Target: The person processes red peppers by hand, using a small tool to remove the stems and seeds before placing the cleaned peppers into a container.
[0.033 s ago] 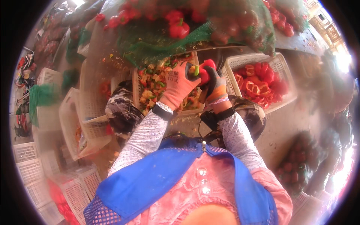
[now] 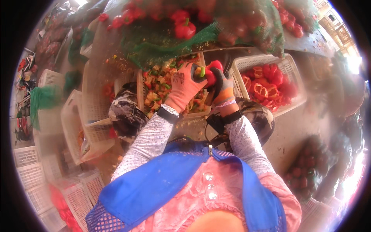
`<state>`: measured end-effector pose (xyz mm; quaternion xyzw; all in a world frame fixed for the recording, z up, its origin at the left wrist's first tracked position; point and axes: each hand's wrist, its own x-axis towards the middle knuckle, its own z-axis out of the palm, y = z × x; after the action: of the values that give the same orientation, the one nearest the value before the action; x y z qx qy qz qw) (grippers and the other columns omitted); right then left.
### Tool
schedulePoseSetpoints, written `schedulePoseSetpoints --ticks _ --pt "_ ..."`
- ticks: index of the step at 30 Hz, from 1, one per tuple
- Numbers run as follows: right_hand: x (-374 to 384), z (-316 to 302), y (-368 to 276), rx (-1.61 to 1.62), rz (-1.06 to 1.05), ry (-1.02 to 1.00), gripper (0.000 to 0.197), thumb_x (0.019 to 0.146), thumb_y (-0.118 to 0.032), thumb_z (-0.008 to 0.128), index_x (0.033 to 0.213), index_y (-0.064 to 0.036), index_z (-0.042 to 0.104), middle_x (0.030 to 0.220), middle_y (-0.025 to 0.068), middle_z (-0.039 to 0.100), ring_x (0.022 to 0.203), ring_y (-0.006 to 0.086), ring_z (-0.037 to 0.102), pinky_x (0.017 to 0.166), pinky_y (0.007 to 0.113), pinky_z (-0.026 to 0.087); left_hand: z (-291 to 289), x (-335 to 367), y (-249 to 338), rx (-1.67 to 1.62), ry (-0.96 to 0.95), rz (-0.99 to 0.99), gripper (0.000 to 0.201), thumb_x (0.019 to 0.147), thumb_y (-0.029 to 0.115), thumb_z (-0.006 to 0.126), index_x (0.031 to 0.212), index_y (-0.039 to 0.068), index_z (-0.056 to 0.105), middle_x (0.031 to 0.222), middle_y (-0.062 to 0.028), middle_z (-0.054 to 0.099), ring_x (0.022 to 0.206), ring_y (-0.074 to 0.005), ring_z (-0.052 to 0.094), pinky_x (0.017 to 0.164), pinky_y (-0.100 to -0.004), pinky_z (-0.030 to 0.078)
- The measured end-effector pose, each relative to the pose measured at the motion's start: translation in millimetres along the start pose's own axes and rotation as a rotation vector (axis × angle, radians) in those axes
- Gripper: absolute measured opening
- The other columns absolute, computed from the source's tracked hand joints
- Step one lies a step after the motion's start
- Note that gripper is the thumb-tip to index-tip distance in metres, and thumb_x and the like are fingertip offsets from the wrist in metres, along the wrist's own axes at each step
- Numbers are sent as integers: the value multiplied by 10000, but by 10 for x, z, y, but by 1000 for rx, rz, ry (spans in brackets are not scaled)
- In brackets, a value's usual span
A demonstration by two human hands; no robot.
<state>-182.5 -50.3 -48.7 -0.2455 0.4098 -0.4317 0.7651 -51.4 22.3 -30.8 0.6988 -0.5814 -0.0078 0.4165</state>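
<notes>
- Work area with a concrete floor (image 2: 288, 133); on the far side, whole red peppers (image 2: 185, 29) lie beside green mesh netting (image 2: 166, 50).
- My orange-gloved left hand (image 2: 183, 87) and gloved right hand (image 2: 224, 86) both have fingers closed around one red bell pepper (image 2: 210, 75), its green stem (image 2: 200, 72) toward the left.
- The pepper is over the right side of a crate (image 2: 140, 94) of pale cores.
- Right of it, a white crate (image 2: 239, 83) holds opened red pepper shells (image 2: 266, 87).
</notes>
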Motion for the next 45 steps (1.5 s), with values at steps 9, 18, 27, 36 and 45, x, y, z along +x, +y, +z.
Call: schedulePoseSetpoints --ticks 9,18,27,36,45 --pt "-457 261 -31 -168 -354 -275 395 788 6 702 1165 -7 587 1014 91 653 873 182 646 725 320 558 89 72 -1012 -960 -223 -439 202 879 78 610 1070 17 625 997 -47 684 919 -160 667 811 -289 520" --pt "-107 -143 -269 454 67 -444 359 922 -294 555 1163 -34 604 1114 118 670 1059 274 632 942 403 510 -447 -40 -546 -225 -297 -281 352 831 38 671 1178 33 613 979 -81 619 963 -150 624 787 -238 525" --pt "-6 -221 -530 364 -267 -120 484 894 -405 580 1178 -13 584 1072 114 659 933 264 619 875 380 511 -418 675 156 -472 -113 62 330 728 -32 719 1050 12 658 1032 -113 612 940 -234 638 836 -299 510" --pt "358 -948 -763 643 -204 -161 643 900 -528 560 1332 -54 522 1227 117 616 840 241 642 697 365 555 577 2018 -1244 313 -69 -321 720 744 511 712 1293 96 501 1280 -217 511 1146 -420 546 964 -482 462" --pt "122 -282 -600 415 -17 -5 536 964 -436 484 1332 -48 528 1046 160 690 695 215 609 610 323 507 536 2097 -902 695 -178 69 679 714 372 725 1325 161 519 1321 -133 488 1201 -342 465 1014 -497 400"
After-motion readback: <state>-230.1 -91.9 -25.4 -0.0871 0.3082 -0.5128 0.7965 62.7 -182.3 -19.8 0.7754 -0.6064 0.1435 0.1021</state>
